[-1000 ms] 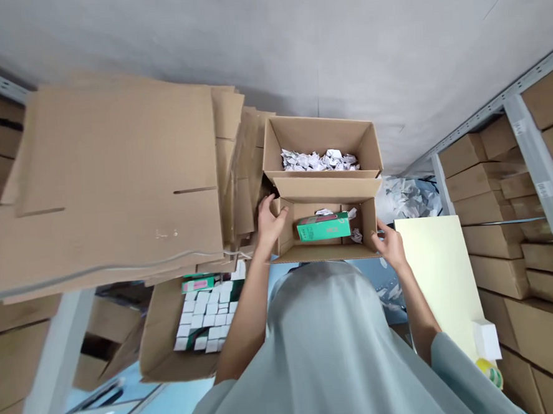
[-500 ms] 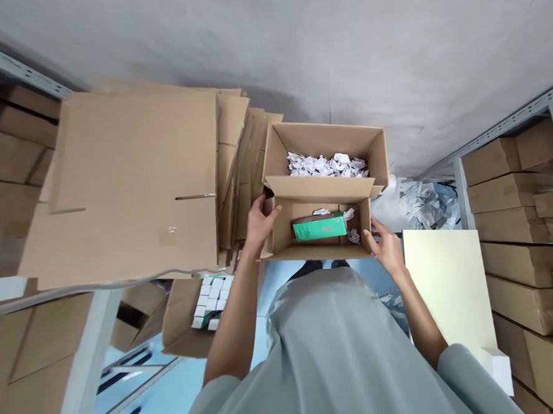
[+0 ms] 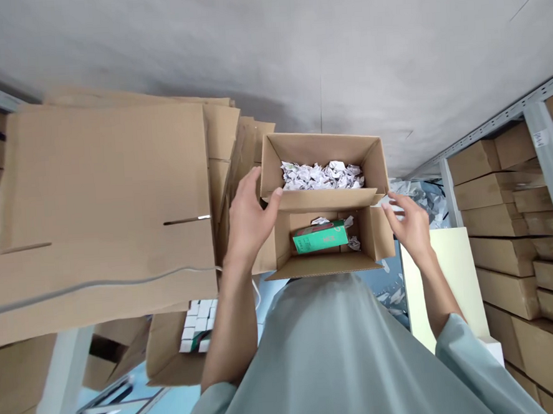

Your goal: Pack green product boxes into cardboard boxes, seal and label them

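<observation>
Two open cardboard boxes stand one behind the other in front of me. Crumpled white paper (image 3: 322, 176) covers the bottom of the far box (image 3: 324, 146). Inside the near box (image 3: 324, 266) lies a green carton (image 3: 322, 237), slightly tilted, with a few paper scraps around it; its flaps are spread outward. My left hand (image 3: 251, 218) is by the left front corner of the far box, thumb and fingers apart. By the right front corner is my right hand (image 3: 411, 227), fingers spread. Neither hand holds anything; whether the fingertips touch the cardboard, I cannot tell.
A stack of flattened cardboard (image 3: 110, 179) is at the left, with a grey cable (image 3: 98, 285) across it. Below it sits an open box (image 3: 161, 351) of small white cartons. Boxes (image 3: 497, 218) fill the right shelf. A pale board (image 3: 449, 277) stands near my right arm.
Both hands have left the sides of the near box and moved up to the far box's front corners. The near box's side and front flaps now lie folded outward.
</observation>
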Motion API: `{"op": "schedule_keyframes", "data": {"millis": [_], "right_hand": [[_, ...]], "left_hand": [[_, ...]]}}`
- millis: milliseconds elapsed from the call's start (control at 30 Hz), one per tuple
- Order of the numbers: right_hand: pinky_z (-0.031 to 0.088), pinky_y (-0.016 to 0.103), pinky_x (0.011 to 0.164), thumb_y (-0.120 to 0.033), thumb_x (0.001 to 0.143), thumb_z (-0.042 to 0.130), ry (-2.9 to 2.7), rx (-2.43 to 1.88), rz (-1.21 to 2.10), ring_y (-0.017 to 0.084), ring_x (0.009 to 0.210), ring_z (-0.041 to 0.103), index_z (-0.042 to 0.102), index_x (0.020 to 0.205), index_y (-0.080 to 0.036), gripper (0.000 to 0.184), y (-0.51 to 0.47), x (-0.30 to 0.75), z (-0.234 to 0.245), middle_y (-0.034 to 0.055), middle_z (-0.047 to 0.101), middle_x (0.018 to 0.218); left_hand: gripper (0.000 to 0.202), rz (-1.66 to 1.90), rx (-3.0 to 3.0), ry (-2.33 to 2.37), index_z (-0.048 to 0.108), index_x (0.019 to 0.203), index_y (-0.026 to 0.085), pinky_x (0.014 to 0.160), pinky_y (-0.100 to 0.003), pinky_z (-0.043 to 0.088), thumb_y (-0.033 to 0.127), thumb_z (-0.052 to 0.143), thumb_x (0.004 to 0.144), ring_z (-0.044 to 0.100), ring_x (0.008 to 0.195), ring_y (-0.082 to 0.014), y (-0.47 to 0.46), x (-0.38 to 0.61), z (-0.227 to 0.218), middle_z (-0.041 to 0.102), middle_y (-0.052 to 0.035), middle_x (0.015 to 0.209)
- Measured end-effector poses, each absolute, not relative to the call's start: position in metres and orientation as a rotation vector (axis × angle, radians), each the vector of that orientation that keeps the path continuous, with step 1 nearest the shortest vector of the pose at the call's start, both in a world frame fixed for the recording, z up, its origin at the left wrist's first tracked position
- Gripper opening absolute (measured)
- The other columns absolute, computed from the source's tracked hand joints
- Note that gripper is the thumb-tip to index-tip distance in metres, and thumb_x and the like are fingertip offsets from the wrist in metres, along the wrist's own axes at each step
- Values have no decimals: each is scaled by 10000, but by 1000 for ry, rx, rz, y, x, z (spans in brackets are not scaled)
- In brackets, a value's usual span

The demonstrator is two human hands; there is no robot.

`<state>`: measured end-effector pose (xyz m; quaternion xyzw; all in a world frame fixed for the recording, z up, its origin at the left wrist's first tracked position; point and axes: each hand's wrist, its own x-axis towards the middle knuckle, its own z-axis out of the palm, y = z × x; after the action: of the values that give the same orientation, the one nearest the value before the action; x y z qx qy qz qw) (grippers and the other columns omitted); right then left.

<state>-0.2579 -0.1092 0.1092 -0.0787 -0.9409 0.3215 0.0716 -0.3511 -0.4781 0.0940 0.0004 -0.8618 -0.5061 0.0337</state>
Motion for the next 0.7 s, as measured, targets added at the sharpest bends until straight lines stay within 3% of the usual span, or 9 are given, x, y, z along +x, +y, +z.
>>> {"op": "schedule_keyframes", "data": {"millis": [167, 333, 500, 567, 700], "right_hand": [[668, 486, 1044, -555, 1141, 568, -2904, -27, 849, 343, 1163, 817, 767, 1451, -203, 509, -119, -334, 128, 151, 821, 1349], [625, 469, 1084, -397, 1110, 665, -3091, 155, 793, 346, 1186, 817, 772, 1431, -166, 410, -127, -415, 112, 143, 852, 1283], [609, 440, 1076, -367, 1024, 826, -3414, 341, 603, 363, 1194, 816, 807, 1336, -143, 385, -138, -478, 74, 161, 862, 1238], [599, 425, 1088, -346, 987, 874, -3545, 421, 475, 354, 1228, 806, 798, 1351, -139, 425, -149, -498, 56, 171, 851, 1284], [581, 434, 1127, -310, 971, 887, -3727, 489, 207, 384, 1373, 745, 686, 1532, -122, 625, -170, -524, 28, 253, 727, 1526]], "left_hand": [[586, -1539, -122, -2652, 688, 1521, 237, 1395, -554, 346, 401, 819, 974, 527, 1593, -394, -444, -424, 101, 673, -91, 1580], [553, -1576, -203, -2790, 756, 1404, 183, 1357, -614, 377, 259, 893, 873, 644, 1467, -409, -425, -506, 58, 762, -116, 1416], [582, -1595, -196, -3185, 834, 1167, 175, 1243, -562, 523, 182, 1033, 621, 755, 1298, -433, -428, -563, 2, 845, -125, 1137], [674, -1453, -260, -3345, 833, 1215, 168, 1207, -529, 558, 203, 1048, 577, 762, 1303, -443, -426, -574, -15, 853, -149, 1199], [882, -866, -531, -3709, 721, 1511, 201, 1238, -400, 530, 314, 995, 680, 702, 1450, -376, -420, -580, -32, 752, -139, 1543]]}}
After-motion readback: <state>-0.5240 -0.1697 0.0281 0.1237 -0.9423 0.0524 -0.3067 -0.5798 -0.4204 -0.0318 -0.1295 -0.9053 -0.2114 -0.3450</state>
